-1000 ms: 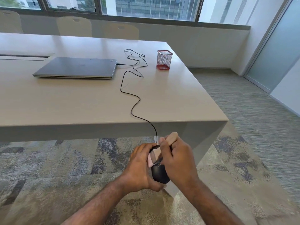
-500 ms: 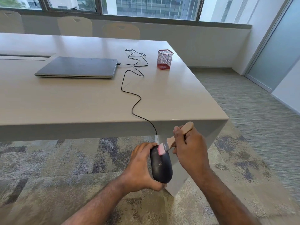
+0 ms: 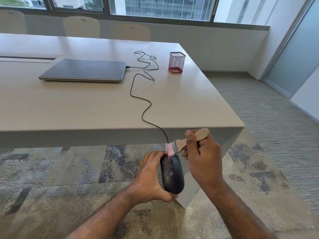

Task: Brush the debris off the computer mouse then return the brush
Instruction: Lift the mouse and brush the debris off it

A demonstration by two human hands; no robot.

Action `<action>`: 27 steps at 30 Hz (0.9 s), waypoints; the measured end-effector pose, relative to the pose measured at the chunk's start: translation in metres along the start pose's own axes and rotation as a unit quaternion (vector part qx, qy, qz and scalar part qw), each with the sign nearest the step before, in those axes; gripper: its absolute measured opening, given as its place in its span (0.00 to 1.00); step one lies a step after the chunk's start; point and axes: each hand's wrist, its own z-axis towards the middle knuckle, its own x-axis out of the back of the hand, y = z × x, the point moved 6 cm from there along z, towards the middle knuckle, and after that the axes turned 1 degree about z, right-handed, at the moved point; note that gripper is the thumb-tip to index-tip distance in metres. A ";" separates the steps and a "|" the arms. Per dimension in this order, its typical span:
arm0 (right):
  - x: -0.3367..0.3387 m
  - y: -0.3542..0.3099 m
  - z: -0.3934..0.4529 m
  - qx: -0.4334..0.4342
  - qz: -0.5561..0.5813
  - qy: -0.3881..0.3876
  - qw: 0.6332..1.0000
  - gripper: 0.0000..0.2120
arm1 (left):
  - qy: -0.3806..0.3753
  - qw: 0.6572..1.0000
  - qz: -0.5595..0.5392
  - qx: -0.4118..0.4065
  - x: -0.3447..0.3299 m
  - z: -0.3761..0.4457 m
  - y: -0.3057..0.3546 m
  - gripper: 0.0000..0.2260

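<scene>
My left hand [image 3: 149, 176] grips a black computer mouse [image 3: 172, 175] from its left side, holding it in the air in front of the table's near edge. Pale specks of debris show on the mouse's top. My right hand [image 3: 203, 156] holds a small brush [image 3: 183, 144] by its wooden handle. The brush's pink bristles touch the far end of the mouse, where the cable comes out. The mouse's black cable [image 3: 143, 107] runs up over the table edge to a closed grey laptop [image 3: 84, 70].
A red mesh pen holder [image 3: 177, 62] stands on the beige table [image 3: 69, 107] to the right of the laptop. Three pale chairs stand behind the table under the window. Patterned carpet lies below my hands; a glass door is at the far right.
My right hand has drawn the brush up along the mouse from its middle to its far end, uncovering the top of the mouse. My left hand keeps the same grip.
</scene>
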 end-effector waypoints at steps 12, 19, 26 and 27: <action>-0.004 0.007 -0.006 -0.008 -0.039 -0.045 0.998 0.15 | 0.010 1.000 0.004 -0.016 -0.001 0.000 -0.002 0.50; -0.010 0.011 0.002 -0.028 -0.031 -0.060 0.997 0.14 | 0.004 0.999 0.011 -0.032 -0.002 0.002 0.001 0.47; 0.003 -0.005 -0.011 0.085 -0.005 -0.006 0.996 0.13 | 0.018 1.000 -0.001 -0.024 0.001 0.005 -0.006 0.48; 0.005 -0.006 -0.013 0.100 -0.023 0.000 0.995 0.14 | 0.020 1.000 -0.003 -0.021 0.002 0.005 -0.008 0.48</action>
